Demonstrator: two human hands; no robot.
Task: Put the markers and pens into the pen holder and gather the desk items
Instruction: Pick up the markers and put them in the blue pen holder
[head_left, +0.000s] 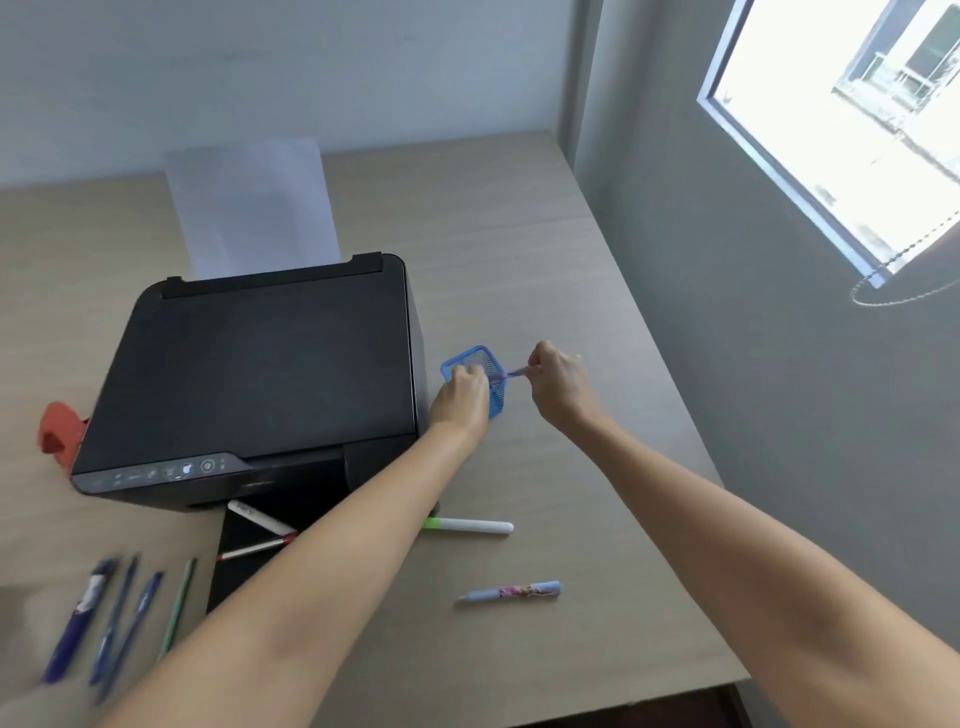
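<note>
Your left hand (464, 391) steadies the blue mesh pen holder (480, 375) beside the black printer (260, 374), your right hand (557, 375) fingers pinching a purple pen (511, 372) at its rim; released crooked, it may tip the light holder.

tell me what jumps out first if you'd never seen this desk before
Both hands meet at a blue mesh pen holder right of centre: the left hand steadies it while the right hand feeds in a purple pen. A big black printer fills the desk's left side, and loose pens lie along the near edge, among them a white marker.
</note>
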